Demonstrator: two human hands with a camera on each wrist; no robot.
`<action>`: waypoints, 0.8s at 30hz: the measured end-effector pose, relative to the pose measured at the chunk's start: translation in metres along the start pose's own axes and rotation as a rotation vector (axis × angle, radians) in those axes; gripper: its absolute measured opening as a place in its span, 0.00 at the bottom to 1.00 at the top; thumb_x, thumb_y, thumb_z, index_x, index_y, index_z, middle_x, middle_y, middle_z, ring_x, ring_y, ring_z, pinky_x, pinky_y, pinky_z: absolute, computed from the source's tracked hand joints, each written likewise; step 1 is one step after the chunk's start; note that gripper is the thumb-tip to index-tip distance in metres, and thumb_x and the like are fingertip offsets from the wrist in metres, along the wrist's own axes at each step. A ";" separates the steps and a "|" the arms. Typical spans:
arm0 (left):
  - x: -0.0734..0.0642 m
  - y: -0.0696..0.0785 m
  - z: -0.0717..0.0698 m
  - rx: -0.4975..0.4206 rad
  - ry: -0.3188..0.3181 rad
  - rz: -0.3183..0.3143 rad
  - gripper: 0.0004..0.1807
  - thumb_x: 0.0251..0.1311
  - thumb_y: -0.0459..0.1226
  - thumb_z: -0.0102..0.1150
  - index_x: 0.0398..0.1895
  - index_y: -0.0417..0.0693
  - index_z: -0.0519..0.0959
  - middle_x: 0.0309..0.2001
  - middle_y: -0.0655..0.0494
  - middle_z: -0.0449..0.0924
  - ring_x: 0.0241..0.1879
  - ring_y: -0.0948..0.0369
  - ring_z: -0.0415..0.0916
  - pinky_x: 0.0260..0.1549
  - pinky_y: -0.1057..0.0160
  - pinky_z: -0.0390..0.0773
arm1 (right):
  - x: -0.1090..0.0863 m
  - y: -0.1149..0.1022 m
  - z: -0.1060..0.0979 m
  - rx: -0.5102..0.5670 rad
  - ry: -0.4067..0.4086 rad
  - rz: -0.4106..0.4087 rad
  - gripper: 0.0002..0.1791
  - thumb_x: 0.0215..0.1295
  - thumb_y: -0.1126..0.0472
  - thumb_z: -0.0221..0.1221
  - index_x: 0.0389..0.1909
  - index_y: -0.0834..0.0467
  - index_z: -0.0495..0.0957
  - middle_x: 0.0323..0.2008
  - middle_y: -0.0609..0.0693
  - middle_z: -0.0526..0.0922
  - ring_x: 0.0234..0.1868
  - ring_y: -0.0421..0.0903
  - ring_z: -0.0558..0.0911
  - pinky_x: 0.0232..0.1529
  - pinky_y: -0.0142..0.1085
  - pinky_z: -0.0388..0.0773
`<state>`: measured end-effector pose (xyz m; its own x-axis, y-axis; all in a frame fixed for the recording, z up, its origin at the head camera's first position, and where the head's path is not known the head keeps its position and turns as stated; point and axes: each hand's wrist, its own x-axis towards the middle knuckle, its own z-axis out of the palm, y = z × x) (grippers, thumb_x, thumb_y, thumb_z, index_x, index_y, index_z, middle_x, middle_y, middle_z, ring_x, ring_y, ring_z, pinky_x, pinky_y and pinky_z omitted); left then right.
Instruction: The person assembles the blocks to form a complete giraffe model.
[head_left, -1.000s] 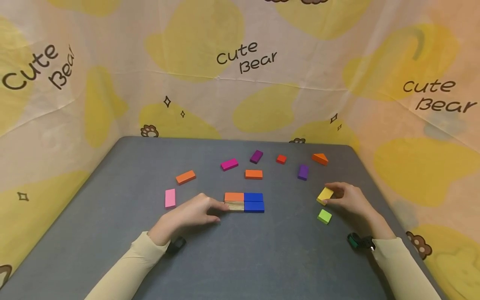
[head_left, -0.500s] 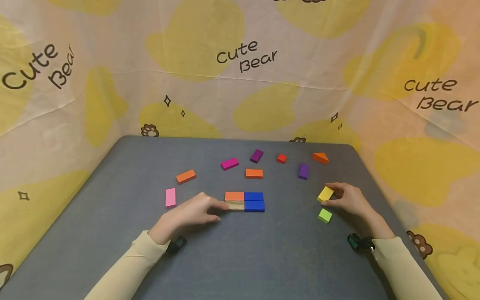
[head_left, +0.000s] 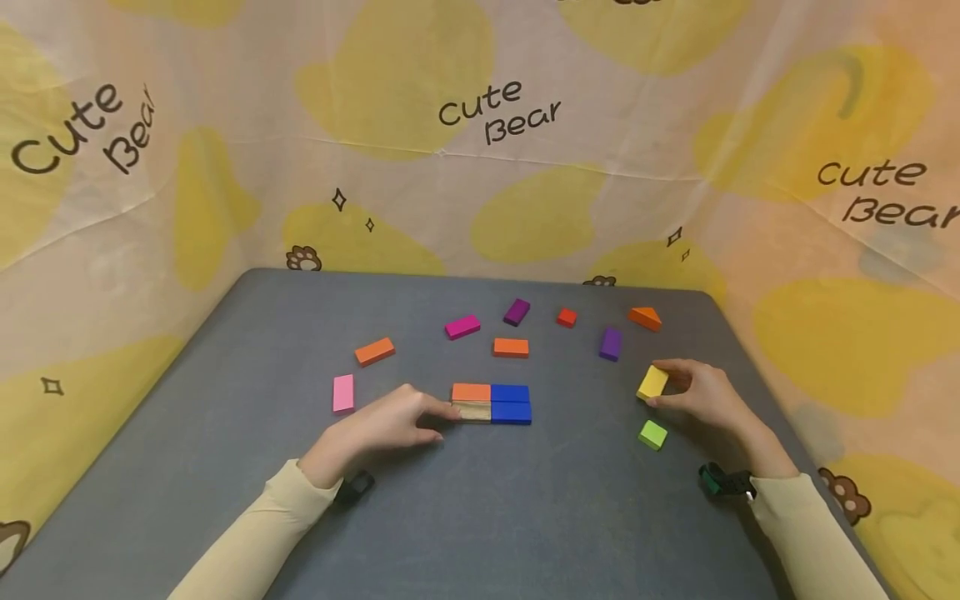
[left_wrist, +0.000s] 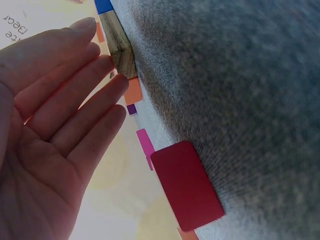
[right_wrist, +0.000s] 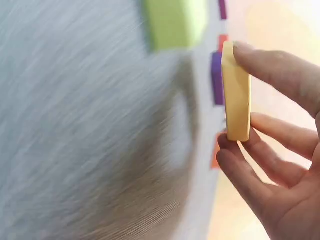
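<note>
My right hand [head_left: 708, 402] pinches a yellow block [head_left: 652, 383] between thumb and fingers at the right of the table. In the right wrist view, the yellow block [right_wrist: 236, 95] appears raised off the surface. A light green block [head_left: 652, 435] lies just nearer than it. At the centre, two blue blocks [head_left: 511, 403], an orange block [head_left: 471, 392] and a bare wood block [head_left: 474, 412] lie together as a rectangle. My left hand [head_left: 386, 427] rests its extended index finger at the wood block's left end; the left wrist view shows its fingers fairly straight.
Toward the back lie loose blocks: orange [head_left: 375, 352], magenta [head_left: 462, 327], dark purple [head_left: 517, 312], another orange [head_left: 511, 348], red [head_left: 567, 317], violet [head_left: 611, 343] and an orange triangle [head_left: 645, 317]. A pink block [head_left: 343, 393] lies beyond the left wrist. Printed cloth walls enclose the grey table [head_left: 480, 517].
My right hand has shifted slightly upward with the yellow block, which now sits a little farther from the green one. The left hand stays put. The head view has moved slightly.
</note>
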<state>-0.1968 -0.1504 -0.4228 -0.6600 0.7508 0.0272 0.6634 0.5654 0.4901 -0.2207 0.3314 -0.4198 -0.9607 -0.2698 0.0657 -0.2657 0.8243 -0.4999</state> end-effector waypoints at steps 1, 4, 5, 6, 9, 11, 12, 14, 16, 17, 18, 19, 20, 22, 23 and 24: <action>0.000 0.000 0.000 -0.001 -0.002 -0.001 0.20 0.54 0.36 0.66 0.52 0.51 0.81 0.50 0.62 0.82 0.52 0.67 0.78 0.51 0.61 0.77 | 0.001 -0.004 0.000 0.013 -0.004 -0.011 0.39 0.48 0.45 0.71 0.59 0.61 0.74 0.54 0.61 0.79 0.49 0.59 0.81 0.49 0.54 0.76; -0.001 0.000 0.000 -0.004 -0.007 -0.005 0.20 0.54 0.37 0.66 0.53 0.51 0.81 0.50 0.62 0.82 0.52 0.67 0.78 0.51 0.61 0.77 | 0.005 -0.019 0.000 0.065 -0.029 -0.050 0.38 0.47 0.46 0.71 0.59 0.59 0.74 0.55 0.59 0.79 0.51 0.58 0.81 0.50 0.51 0.77; -0.001 0.000 -0.001 -0.005 -0.006 -0.008 0.20 0.54 0.37 0.66 0.53 0.51 0.81 0.50 0.62 0.82 0.52 0.67 0.78 0.52 0.61 0.77 | 0.007 -0.025 0.001 0.082 -0.039 -0.067 0.38 0.47 0.47 0.72 0.59 0.59 0.74 0.55 0.59 0.78 0.51 0.58 0.81 0.50 0.50 0.77; -0.001 0.000 -0.001 -0.006 -0.006 -0.012 0.20 0.54 0.37 0.66 0.53 0.51 0.81 0.50 0.62 0.82 0.52 0.67 0.78 0.52 0.61 0.77 | 0.009 -0.030 0.002 0.095 -0.049 -0.083 0.38 0.47 0.48 0.72 0.59 0.59 0.74 0.55 0.59 0.78 0.52 0.58 0.81 0.51 0.50 0.77; -0.001 0.000 -0.001 -0.003 -0.004 -0.014 0.20 0.54 0.37 0.67 0.53 0.51 0.81 0.50 0.62 0.82 0.52 0.67 0.78 0.52 0.61 0.77 | 0.014 -0.043 0.007 0.134 -0.078 -0.119 0.37 0.46 0.51 0.73 0.59 0.60 0.75 0.55 0.59 0.78 0.52 0.59 0.80 0.51 0.49 0.77; -0.001 0.000 -0.001 -0.003 -0.004 -0.011 0.20 0.54 0.37 0.67 0.53 0.52 0.81 0.50 0.62 0.82 0.52 0.67 0.78 0.51 0.61 0.77 | 0.017 -0.050 0.011 0.150 -0.095 -0.132 0.37 0.45 0.52 0.73 0.58 0.59 0.75 0.55 0.59 0.78 0.52 0.59 0.80 0.51 0.49 0.77; -0.001 -0.001 0.000 -0.003 -0.005 -0.007 0.20 0.54 0.37 0.67 0.53 0.51 0.81 0.50 0.62 0.82 0.52 0.67 0.78 0.51 0.61 0.77 | 0.017 -0.053 0.012 0.158 -0.104 -0.136 0.37 0.45 0.52 0.73 0.58 0.59 0.75 0.55 0.59 0.78 0.53 0.59 0.80 0.51 0.49 0.77; 0.000 -0.001 0.001 -0.005 -0.007 -0.004 0.21 0.54 0.36 0.67 0.53 0.51 0.81 0.51 0.63 0.82 0.52 0.67 0.78 0.51 0.61 0.77 | 0.019 -0.059 0.016 0.167 -0.120 -0.149 0.38 0.44 0.51 0.74 0.58 0.58 0.75 0.56 0.58 0.77 0.53 0.58 0.80 0.52 0.48 0.77; 0.000 -0.001 0.001 -0.007 -0.009 -0.004 0.21 0.54 0.37 0.67 0.53 0.51 0.81 0.51 0.62 0.82 0.52 0.67 0.77 0.51 0.61 0.77 | 0.019 -0.065 0.020 0.173 -0.135 -0.163 0.38 0.44 0.50 0.74 0.58 0.57 0.75 0.57 0.58 0.77 0.53 0.56 0.81 0.51 0.46 0.77; 0.000 -0.001 0.001 -0.008 -0.009 -0.005 0.21 0.54 0.37 0.67 0.53 0.51 0.81 0.51 0.62 0.82 0.52 0.67 0.77 0.51 0.61 0.77 | 0.020 -0.068 0.021 0.174 -0.140 -0.172 0.37 0.43 0.50 0.74 0.57 0.57 0.76 0.56 0.57 0.77 0.52 0.55 0.81 0.51 0.46 0.78; 0.000 -0.001 0.001 -0.011 -0.009 -0.008 0.21 0.54 0.37 0.67 0.53 0.51 0.81 0.51 0.62 0.82 0.52 0.67 0.77 0.51 0.61 0.77 | 0.020 -0.071 0.023 0.177 -0.146 -0.183 0.37 0.43 0.50 0.74 0.57 0.57 0.76 0.56 0.57 0.78 0.52 0.54 0.81 0.51 0.45 0.78; 0.000 0.000 0.001 -0.013 -0.010 -0.011 0.21 0.54 0.37 0.67 0.53 0.51 0.81 0.51 0.63 0.82 0.52 0.68 0.78 0.51 0.61 0.77 | 0.020 -0.073 0.025 0.180 -0.152 -0.199 0.37 0.42 0.50 0.75 0.56 0.57 0.77 0.55 0.56 0.78 0.52 0.54 0.81 0.51 0.44 0.78; 0.000 0.000 0.001 -0.012 -0.009 -0.012 0.21 0.54 0.37 0.67 0.53 0.52 0.81 0.50 0.63 0.82 0.52 0.67 0.78 0.51 0.61 0.77 | 0.020 -0.075 0.027 0.180 -0.160 -0.220 0.37 0.42 0.50 0.75 0.56 0.58 0.77 0.55 0.56 0.79 0.51 0.53 0.82 0.51 0.44 0.78; 0.000 0.000 0.000 -0.011 -0.007 -0.016 0.21 0.54 0.37 0.67 0.53 0.52 0.81 0.50 0.63 0.82 0.52 0.68 0.78 0.51 0.61 0.77 | 0.021 -0.079 0.031 0.186 -0.175 -0.254 0.36 0.42 0.51 0.75 0.55 0.59 0.77 0.53 0.55 0.80 0.51 0.52 0.82 0.51 0.43 0.78; 0.000 0.000 0.000 -0.009 -0.006 -0.016 0.21 0.54 0.37 0.67 0.53 0.52 0.81 0.50 0.63 0.82 0.51 0.68 0.78 0.51 0.62 0.77 | 0.021 -0.081 0.033 0.191 -0.184 -0.272 0.36 0.42 0.51 0.75 0.55 0.59 0.77 0.53 0.54 0.80 0.50 0.51 0.82 0.51 0.43 0.77; 0.001 0.000 0.000 -0.009 -0.006 -0.016 0.21 0.54 0.37 0.67 0.53 0.52 0.81 0.50 0.63 0.82 0.51 0.68 0.78 0.51 0.62 0.77 | 0.021 -0.083 0.035 0.197 -0.194 -0.288 0.36 0.42 0.51 0.75 0.55 0.60 0.77 0.52 0.53 0.80 0.50 0.50 0.82 0.52 0.42 0.77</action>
<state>-0.1970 -0.1498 -0.4228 -0.6686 0.7435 0.0144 0.6496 0.5745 0.4979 -0.2162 0.2400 -0.4077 -0.8111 -0.5804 0.0722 -0.4831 0.5951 -0.6422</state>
